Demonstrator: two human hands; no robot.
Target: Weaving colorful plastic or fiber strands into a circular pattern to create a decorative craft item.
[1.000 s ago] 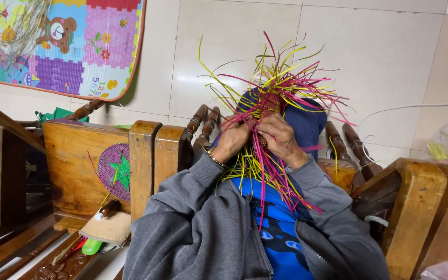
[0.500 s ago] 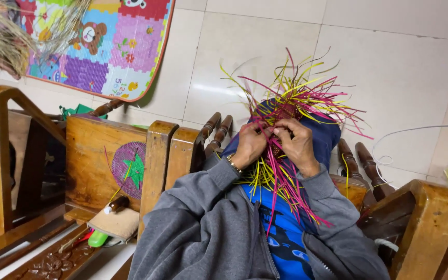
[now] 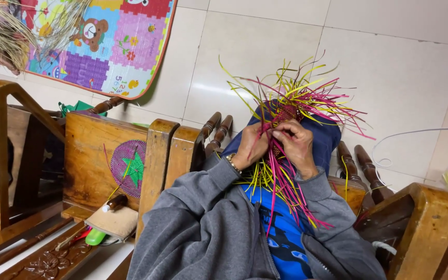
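My left hand (image 3: 251, 147) and my right hand (image 3: 295, 141) meet on a half-woven piece of pink and yellow strips (image 3: 281, 115) held over my lap. Both hands pinch strips at the woven core, fingers closed. Loose strip ends (image 3: 307, 93) fan out above the hands, and long ends (image 3: 281, 186) hang down over my blue shirt. My grey sleeves reach up from the bottom of the view. A wristband shows on the left wrist.
Wooden chairs (image 3: 156, 155) stand to the left and right (image 3: 421, 218). A round purple woven disc with a green star (image 3: 129, 168) leans on the left seat. A colourful play mat (image 3: 94, 41) lies on the tiled floor. A green marker (image 3: 95, 237) lies lower left.
The view shifted left and down a second ago, then steadied. My hands stayed on the weave, with small finger movements working a pink strip.
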